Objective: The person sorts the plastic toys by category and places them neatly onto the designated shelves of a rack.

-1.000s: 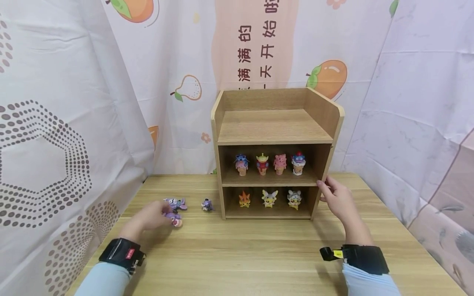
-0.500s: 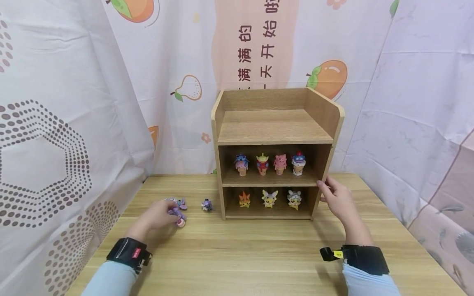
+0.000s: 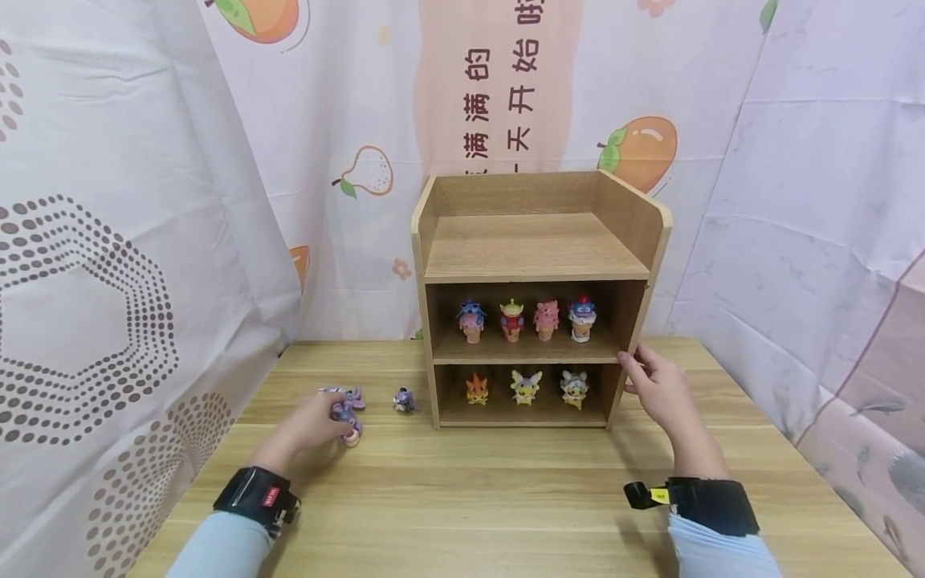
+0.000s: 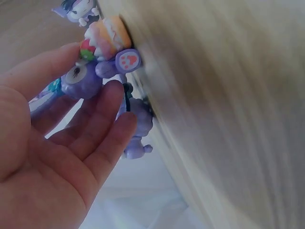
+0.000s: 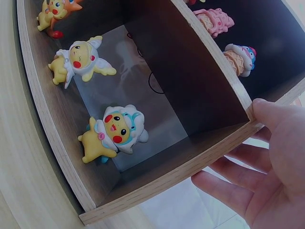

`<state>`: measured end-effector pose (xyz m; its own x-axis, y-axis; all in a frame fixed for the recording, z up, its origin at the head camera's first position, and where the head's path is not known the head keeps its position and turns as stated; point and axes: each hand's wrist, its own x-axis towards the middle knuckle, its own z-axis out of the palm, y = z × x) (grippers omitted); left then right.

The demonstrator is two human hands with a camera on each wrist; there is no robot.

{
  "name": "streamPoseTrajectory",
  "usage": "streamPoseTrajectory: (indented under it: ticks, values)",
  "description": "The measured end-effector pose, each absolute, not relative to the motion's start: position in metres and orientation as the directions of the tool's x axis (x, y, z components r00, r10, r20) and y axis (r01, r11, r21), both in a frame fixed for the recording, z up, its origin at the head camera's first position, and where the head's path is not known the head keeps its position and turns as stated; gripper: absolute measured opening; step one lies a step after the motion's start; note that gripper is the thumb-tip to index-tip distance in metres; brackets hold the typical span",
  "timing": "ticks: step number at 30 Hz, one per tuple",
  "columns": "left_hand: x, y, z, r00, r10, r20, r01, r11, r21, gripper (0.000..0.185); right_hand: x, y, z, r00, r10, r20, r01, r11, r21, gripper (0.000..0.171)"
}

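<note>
My left hand pinches a small purple long-eared figurine with a cake slice between thumb and fingers, low over the left of the table. Just behind it lies another purple figurine, partly covered by my fingers in the left wrist view. A smaller purple-and-white figurine stands between them and the wooden shelf. At the shelf's right side, my right hand grips the side panel, thumb on the front edge and fingers along the outer face.
Several ice-cream-cone figurines line the middle compartment. The lower one holds three yellow figurines, including one in a white hood. Wood-grain table stretches in front, with printed curtains behind and at both sides.
My left hand has shifted a little to the right, and the pinched figurine has moved and turned slightly with it. The right hand and shelf have stayed put.
</note>
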<state>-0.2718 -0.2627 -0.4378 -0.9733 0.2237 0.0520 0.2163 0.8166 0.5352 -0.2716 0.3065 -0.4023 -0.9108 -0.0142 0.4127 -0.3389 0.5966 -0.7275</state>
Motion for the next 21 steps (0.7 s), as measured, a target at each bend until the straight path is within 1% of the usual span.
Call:
streamPoseTrajectory:
  ticks: [3,6,12,14,19,21]
  values:
    - [-0.273,-0.261,-0.441,-0.977,0.209,0.048,0.199,0.802,0.563,0.028,-0.271,0.307,-0.402,-0.914,-0.015,0.406,-0.333,0.599,-0.728,0.052]
    - [-0.274,-0.259,-0.444,-0.981,0.188,0.049,0.182,0.799,0.573,0.032,-0.271,0.307,-0.402,-0.916,-0.013,0.401,-0.328,0.598,-0.731,0.052]
    - [-0.276,-0.257,-0.446,-0.983,0.167,0.075,0.181,0.814,0.551,0.039,-0.272,0.307,-0.402,-0.912,-0.014,0.409,-0.336,0.598,-0.728,0.052]
    - [-0.277,-0.256,-0.446,-0.984,0.159,0.085,0.179,0.796,0.579,0.04,-0.272,0.307,-0.402,-0.914,-0.017,0.406,-0.333,0.602,-0.726,0.052]
    - [-0.277,-0.252,-0.443,-0.981,0.139,0.136,0.194,0.742,0.642,0.034,-0.272,0.307,-0.402,-0.916,-0.02,0.4,-0.331,0.602,-0.727,0.054]
    - [-0.276,-0.249,-0.439,-0.978,0.129,0.166,0.206,0.746,0.634,0.031,-0.272,0.307,-0.401,-0.916,-0.021,0.4,-0.331,0.601,-0.727,0.054]
